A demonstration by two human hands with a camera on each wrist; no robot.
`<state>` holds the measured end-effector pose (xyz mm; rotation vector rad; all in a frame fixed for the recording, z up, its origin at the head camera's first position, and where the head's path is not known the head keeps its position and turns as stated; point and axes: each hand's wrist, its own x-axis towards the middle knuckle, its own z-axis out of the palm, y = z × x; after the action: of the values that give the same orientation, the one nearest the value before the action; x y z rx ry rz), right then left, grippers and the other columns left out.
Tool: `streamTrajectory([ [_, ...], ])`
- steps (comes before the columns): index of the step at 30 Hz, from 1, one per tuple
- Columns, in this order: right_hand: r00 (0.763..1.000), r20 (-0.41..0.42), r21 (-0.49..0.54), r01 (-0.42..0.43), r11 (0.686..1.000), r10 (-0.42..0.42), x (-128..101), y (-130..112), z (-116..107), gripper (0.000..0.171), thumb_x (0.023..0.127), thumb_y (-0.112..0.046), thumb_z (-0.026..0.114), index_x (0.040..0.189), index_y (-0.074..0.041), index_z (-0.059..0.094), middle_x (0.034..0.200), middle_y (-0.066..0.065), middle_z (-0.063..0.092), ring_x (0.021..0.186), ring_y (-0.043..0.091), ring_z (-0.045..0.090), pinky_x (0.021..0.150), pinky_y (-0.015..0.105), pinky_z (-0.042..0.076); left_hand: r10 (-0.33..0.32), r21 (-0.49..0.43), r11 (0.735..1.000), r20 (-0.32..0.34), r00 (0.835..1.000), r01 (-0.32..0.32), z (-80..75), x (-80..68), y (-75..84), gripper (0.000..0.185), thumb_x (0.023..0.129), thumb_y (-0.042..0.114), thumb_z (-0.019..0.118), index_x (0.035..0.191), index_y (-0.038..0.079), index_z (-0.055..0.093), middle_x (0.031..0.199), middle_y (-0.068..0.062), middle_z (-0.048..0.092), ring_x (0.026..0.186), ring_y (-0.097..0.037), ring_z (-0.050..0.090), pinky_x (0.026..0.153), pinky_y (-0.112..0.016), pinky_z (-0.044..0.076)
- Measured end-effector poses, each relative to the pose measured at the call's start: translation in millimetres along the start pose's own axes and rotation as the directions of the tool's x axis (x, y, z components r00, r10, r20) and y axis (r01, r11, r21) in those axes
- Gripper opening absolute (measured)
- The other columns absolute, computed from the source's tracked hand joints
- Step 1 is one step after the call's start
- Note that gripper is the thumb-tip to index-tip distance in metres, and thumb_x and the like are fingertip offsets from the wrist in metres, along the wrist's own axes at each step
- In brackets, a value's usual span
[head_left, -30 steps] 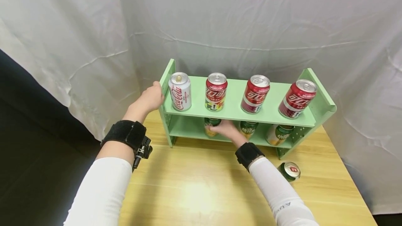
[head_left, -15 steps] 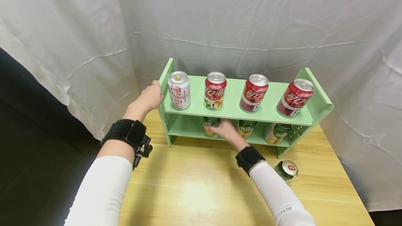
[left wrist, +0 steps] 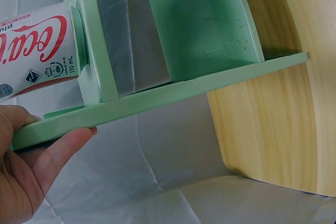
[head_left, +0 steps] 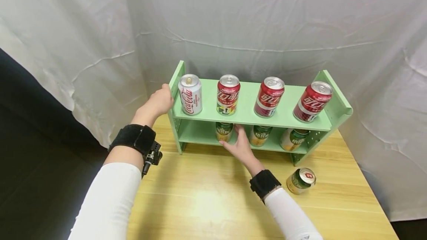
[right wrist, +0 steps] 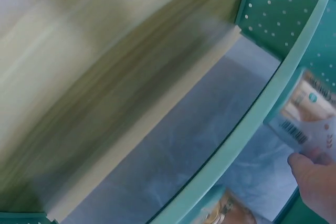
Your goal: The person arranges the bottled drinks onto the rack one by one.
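A light green two-level shelf (head_left: 283,120) stands on the wooden table. My left hand (head_left: 161,101) grips its left side panel (left wrist: 157,98), thumb along the edge, beside a white Coca-Cola can (head_left: 190,94) (left wrist: 37,51). My right hand (head_left: 239,144) hovers open just in front of the lower level, fingers spread and holding nothing. It is nearest the leftmost green can (head_left: 224,132), which stands upright on the lower level. In the blurred right wrist view, a fingertip (right wrist: 315,182) shows next to a can (right wrist: 307,114).
Three red cans (head_left: 269,97) stand on the top level to the right of the white one. Two more green cans (head_left: 261,135) stand on the lower level. Another green can (head_left: 301,180) sits on the table (head_left: 207,203) at the right. White cloth hangs behind.
My right hand has let go of the leftmost green can on the lower level and drawn back toward me with fingers spread. The left hand keeps its hold on the side panel.
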<state>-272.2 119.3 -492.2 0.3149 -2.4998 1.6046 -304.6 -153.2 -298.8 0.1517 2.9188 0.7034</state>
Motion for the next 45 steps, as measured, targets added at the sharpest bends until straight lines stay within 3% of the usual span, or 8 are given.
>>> streamTrajectory([
  [8,0.999,-0.021,0.044,0.041,0.998,-0.04,-19.7,0.7,2.9,0.093,0.078,-0.019,0.078,0.148,-0.004,0.018,0.151,0.017,0.024,0.139,0.032,0.025,0.113,0.043,0.025,-0.001,0.022,1.0,-0.004,1.0,0.001,0.5,0.6,0.3,0.037,0.096,0.007,0.033,0.126,-0.011,0.024,0.092,-0.022,0.049,0.077,-0.029,0.05,0.068,-0.039,0.047],
  [15,1.0,-0.014,0.089,0.013,0.996,-0.012,-39.7,2.0,1.6,0.094,0.078,-0.009,0.076,0.148,0.002,0.014,0.152,0.023,0.02,0.139,0.037,0.022,0.113,0.049,0.021,-0.003,0.016,1.0,-0.005,1.0,0.003,1.0,1.3,-0.5,0.038,0.096,0.008,0.033,0.127,-0.011,0.023,0.093,-0.022,0.049,0.078,-0.03,0.05,0.068,-0.039,0.047],
  [25,0.995,-0.05,0.034,0.086,0.996,-0.085,-71.1,24.2,-5.7,0.098,0.075,-0.013,0.08,0.148,-0.001,0.016,0.149,0.024,0.026,0.134,0.039,0.031,0.11,0.052,0.025,-0.007,0.012,1.0,-0.003,1.0,0.007,1.5,0.7,-2.3,0.039,0.096,0.008,0.031,0.129,-0.012,0.022,0.093,-0.022,0.049,0.079,-0.031,0.051,0.069,-0.04,0.047],
  [29,0.997,-0.056,0.009,0.061,0.998,-0.061,-84.5,34.7,-12.5,0.096,0.076,-0.017,0.079,0.148,-0.002,0.017,0.15,0.02,0.026,0.135,0.037,0.031,0.11,0.051,0.025,-0.007,0.012,1.0,-0.003,1.0,0.007,1.7,0.2,-1.8,0.039,0.096,0.008,0.031,0.129,-0.011,0.022,0.095,-0.024,0.05,0.082,-0.033,0.051,0.073,-0.043,0.048],
  [35,0.996,-0.084,-0.058,0.03,0.998,-0.035,-98.3,31.6,-30.1,0.094,0.077,-0.013,0.078,0.147,0.003,0.017,0.148,0.024,0.027,0.135,0.038,0.031,0.108,0.051,0.028,-0.002,0.023,1.0,-0.006,1.0,0.002,2.0,2.5,-1.7,0.039,0.095,0.007,0.031,0.128,-0.012,0.022,0.096,-0.025,0.05,0.084,-0.034,0.052,0.073,-0.044,0.047],
  [40,0.981,-0.159,-0.15,0.086,0.985,-0.11,-98.7,47.3,-41.8,0.095,0.073,-0.01,0.081,0.146,0.004,0.021,0.143,0.027,0.03,0.132,0.039,0.034,0.107,0.045,0.031,0.003,0.04,0.999,-0.013,1.0,-0.003,0.3,2.8,-0.3,0.039,0.095,0.007,0.033,0.127,-0.012,0.023,0.096,-0.026,0.05,0.084,-0.036,0.052,0.074,-0.045,0.047],
  [45,0.963,-0.207,-0.222,0.128,0.967,-0.175,-101.3,53.7,-55.1,0.095,0.068,-0.004,0.083,0.142,0.01,0.025,0.14,0.03,0.033,0.128,0.042,0.037,0.108,0.028,0.029,0.002,0.052,0.999,-0.006,1.0,-0.001,-1.1,0.0,0.9,0.042,0.094,0.007,0.034,0.128,-0.013,0.021,0.1,-0.03,0.051,0.09,-0.039,0.053,0.079,-0.048,0.047],
])
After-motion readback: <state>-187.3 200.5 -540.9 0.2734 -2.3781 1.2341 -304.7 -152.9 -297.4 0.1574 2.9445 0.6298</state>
